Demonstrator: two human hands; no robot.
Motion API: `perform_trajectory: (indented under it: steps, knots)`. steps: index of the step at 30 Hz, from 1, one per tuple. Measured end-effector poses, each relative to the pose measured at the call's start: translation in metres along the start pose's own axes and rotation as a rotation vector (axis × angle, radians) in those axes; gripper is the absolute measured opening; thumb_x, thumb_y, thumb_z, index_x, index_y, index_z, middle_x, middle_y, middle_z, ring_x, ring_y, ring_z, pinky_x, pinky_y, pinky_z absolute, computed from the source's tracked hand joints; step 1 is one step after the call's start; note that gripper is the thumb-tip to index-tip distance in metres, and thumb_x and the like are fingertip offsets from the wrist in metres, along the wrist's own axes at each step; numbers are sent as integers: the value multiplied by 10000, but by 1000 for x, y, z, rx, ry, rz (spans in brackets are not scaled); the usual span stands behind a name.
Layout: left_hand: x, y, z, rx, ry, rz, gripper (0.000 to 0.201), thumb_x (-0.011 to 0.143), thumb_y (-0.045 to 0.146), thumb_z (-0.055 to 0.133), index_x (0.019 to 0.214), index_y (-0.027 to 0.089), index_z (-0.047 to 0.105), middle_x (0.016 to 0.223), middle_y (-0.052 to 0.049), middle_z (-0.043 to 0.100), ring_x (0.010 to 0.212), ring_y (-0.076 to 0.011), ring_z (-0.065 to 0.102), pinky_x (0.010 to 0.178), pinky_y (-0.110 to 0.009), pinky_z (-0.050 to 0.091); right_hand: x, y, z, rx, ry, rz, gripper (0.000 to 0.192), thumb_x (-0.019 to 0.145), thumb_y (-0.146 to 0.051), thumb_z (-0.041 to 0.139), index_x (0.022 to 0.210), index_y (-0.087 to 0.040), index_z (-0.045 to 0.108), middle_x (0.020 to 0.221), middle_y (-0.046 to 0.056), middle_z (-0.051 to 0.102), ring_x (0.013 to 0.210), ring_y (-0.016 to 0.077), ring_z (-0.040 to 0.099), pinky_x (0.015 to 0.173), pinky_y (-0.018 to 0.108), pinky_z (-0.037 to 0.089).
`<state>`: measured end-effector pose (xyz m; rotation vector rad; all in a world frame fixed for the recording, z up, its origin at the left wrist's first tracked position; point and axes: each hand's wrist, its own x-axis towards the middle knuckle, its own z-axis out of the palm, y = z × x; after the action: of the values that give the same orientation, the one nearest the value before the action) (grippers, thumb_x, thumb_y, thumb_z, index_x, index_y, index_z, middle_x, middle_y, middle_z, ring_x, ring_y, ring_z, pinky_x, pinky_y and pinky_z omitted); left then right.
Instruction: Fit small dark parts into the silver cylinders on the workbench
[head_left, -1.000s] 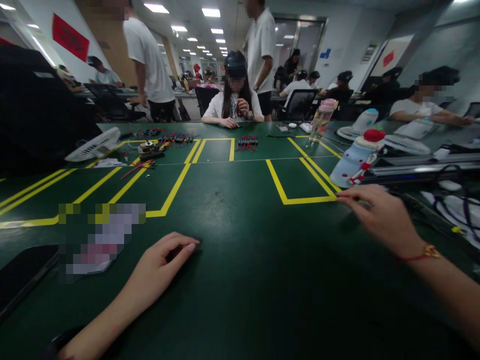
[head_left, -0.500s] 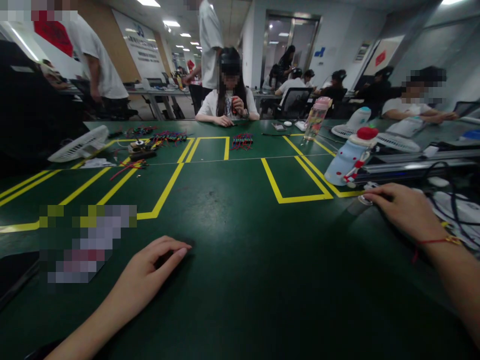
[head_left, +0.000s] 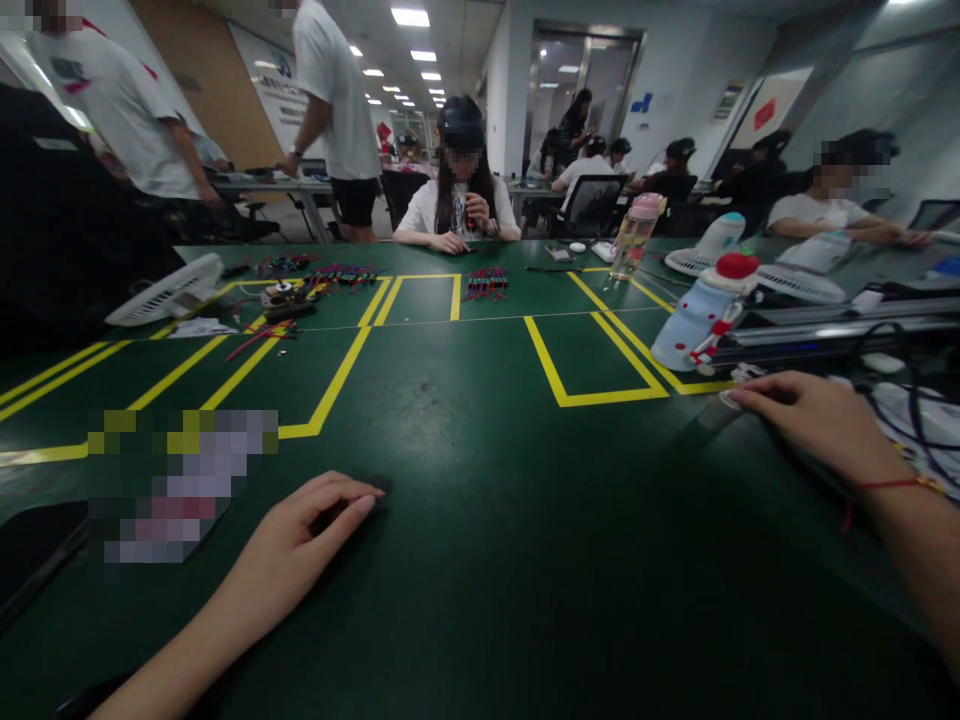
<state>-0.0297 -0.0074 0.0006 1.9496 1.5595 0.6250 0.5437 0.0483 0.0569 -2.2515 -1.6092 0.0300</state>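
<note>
My left hand (head_left: 304,535) rests on the green table (head_left: 480,580), its thumb and forefinger tips pinched together. Anything between those tips is too small or hidden to make out. On the right, my right hand (head_left: 821,420) is closed, with thumb and fingers at the pale round rim of a small translucent cylinder (head_left: 718,412) on the table. What exactly the cylinder is, I cannot tell. Just beyond that hand stands a light blue bottle (head_left: 686,325) with a red lid. A pixelated flat packet or sheet (head_left: 199,485) lies left of my left hand.
Yellow tape lines (head_left: 615,398) mark the table. Bundles of coloured wires (head_left: 487,283) lie toward the far side, with a white fan (head_left: 169,290) at left. Cables (head_left: 911,400) and metal rails (head_left: 832,335) crowd the right. A person (head_left: 457,200) sits opposite; a pink-lidded bottle (head_left: 636,240) stands farther back.
My hands keep nearly the same pose and place. In the background, two standing people have moved to the left. The view has shifted very slightly.
</note>
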Motion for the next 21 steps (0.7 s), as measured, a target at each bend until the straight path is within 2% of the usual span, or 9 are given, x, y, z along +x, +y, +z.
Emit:
perform_trajectory:
  steps: [5, 9, 14, 18, 21]
  knots:
    - [0, 0, 0, -6, 5, 4, 282, 906, 494, 533, 1023, 280, 676, 1111, -33, 660, 1038, -228, 627, 911, -357, 484, 1, 5, -2, 116, -70, 24, 521, 741, -561, 632, 1100, -191, 708, 1031, 111, 688, 877, 191, 619, 792, 352, 403]
    - [0, 2, -1, -3, -3, -7, 278, 904, 494, 536, 1015, 283, 680, 1101, -25, 660, 1029, -222, 630, 901, -343, 485, 4, 11, 2, 173, -114, 62, 537, 674, -583, 680, 997, -154, 700, 960, 127, 694, 812, 197, 632, 766, 359, 423]
    - [-1, 3, -1, -6, 3, -5, 263, 895, 493, 550, 1007, 295, 681, 1086, -10, 657, 1023, -209, 628, 891, -321, 482, 4, 13, 5, 244, -150, 51, 562, 554, -472, 801, 993, -159, 644, 937, 113, 691, 791, 185, 645, 737, 327, 452]
    - [-1, 1, -1, -13, -12, -6, 259, 897, 490, 548, 1017, 301, 678, 1100, -6, 654, 1035, -203, 624, 903, -318, 479, -5, -3, 6, 283, -87, -7, 474, 576, -436, 797, 920, -154, 635, 919, 114, 680, 799, 195, 642, 765, 352, 464]
    - [1, 7, -2, 0, -14, -13, 277, 894, 501, 542, 1017, 294, 681, 1105, -13, 659, 1034, -213, 625, 893, -326, 485, -24, -35, 16, 361, -61, -101, 477, 633, -462, 765, 975, -166, 613, 958, 101, 674, 826, 185, 644, 793, 344, 497]
